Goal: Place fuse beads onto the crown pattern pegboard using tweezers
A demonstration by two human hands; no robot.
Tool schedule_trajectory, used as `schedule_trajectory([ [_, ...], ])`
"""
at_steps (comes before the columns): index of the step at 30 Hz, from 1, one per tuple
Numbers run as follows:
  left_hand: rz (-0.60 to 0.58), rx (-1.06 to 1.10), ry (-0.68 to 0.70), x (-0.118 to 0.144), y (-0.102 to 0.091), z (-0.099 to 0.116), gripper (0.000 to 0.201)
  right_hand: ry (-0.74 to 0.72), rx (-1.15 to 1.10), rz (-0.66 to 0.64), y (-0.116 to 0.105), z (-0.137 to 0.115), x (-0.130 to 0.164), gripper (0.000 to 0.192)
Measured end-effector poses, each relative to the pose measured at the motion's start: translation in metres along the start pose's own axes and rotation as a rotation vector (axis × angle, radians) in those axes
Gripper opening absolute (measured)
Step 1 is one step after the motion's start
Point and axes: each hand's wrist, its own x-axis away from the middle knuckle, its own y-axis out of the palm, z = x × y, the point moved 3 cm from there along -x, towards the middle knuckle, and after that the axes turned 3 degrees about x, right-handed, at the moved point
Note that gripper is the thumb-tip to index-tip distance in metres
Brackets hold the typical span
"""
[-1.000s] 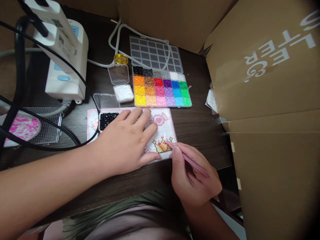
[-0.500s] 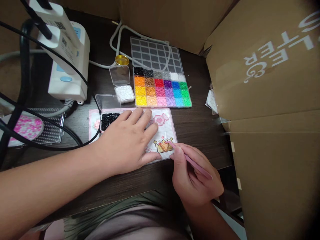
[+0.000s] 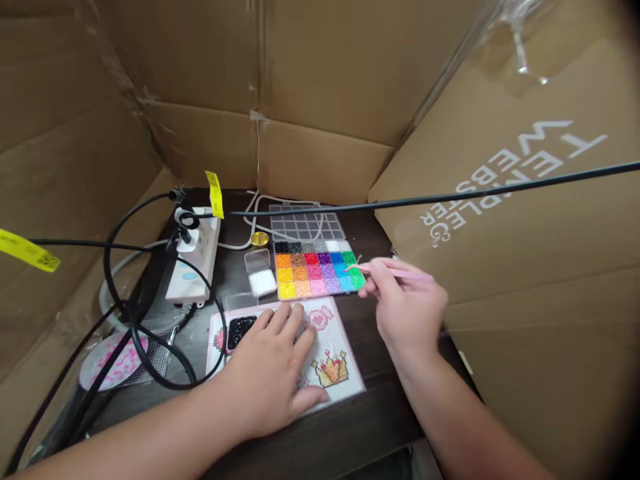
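Observation:
My left hand (image 3: 273, 370) lies flat, palm down, on a square pegboard (image 3: 345, 390) that carries a crown pattern (image 3: 331, 368) and a pink shape. My right hand (image 3: 407, 310) pinches pink tweezers (image 3: 387, 271), whose tip hovers over the green and blue cells at the right end of a multi-colour bead tray (image 3: 316, 274). A small box of black beads (image 3: 239, 329) sits just left of my left hand's fingers. A small box of white beads (image 3: 262, 282) stands left of the tray.
Cardboard walls (image 3: 320, 87) enclose the dark table on three sides. A white power strip (image 3: 194, 263) with looping black cables (image 3: 125, 313) fills the left. A round pink beadwork on a clear pegboard (image 3: 116, 360) lies at front left. A black rod (image 3: 450, 195) crosses above the tray.
My right hand lifted the tweezers from the crown on the pegboard and carried them up to the bead tray's right end. The camera tilted up and back. My left hand stayed flat.

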Motion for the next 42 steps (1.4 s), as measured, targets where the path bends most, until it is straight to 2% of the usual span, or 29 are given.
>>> schedule_trajectory([
  [4,-0.015,0.027,-0.011,-0.001,0.000,0.001,0.075,0.195,-0.118,-0.049,0.036,0.029,-0.030,0.011],
  [9,-0.041,0.025,-0.013,-0.001,0.003,0.000,0.078,0.320,-0.099,-0.081,0.058,0.054,-0.033,0.009],
  [24,-0.042,0.004,-0.005,-0.001,0.006,-0.001,0.077,0.335,-0.023,-0.115,0.061,0.073,-0.033,0.016],
  [28,-0.033,-0.020,-0.002,0.000,0.006,-0.001,0.079,0.297,-0.039,-0.092,0.060,0.070,-0.033,0.020],
  [32,-0.030,-0.046,0.004,0.000,0.004,0.000,0.078,0.250,-0.109,-0.026,0.051,0.055,-0.035,0.017],
  [36,-0.029,-0.062,0.019,-0.002,0.002,0.000,0.074,0.204,-0.175,0.001,0.024,0.034,-0.029,0.014],
  [40,-0.028,-0.073,0.026,-0.003,0.002,0.000,0.074,0.141,-0.069,-0.118,-0.014,0.016,0.010,0.015],
  [42,-0.027,-0.077,0.029,-0.003,0.003,0.000,0.075,0.109,0.038,-0.115,-0.032,0.009,0.041,0.016],
])
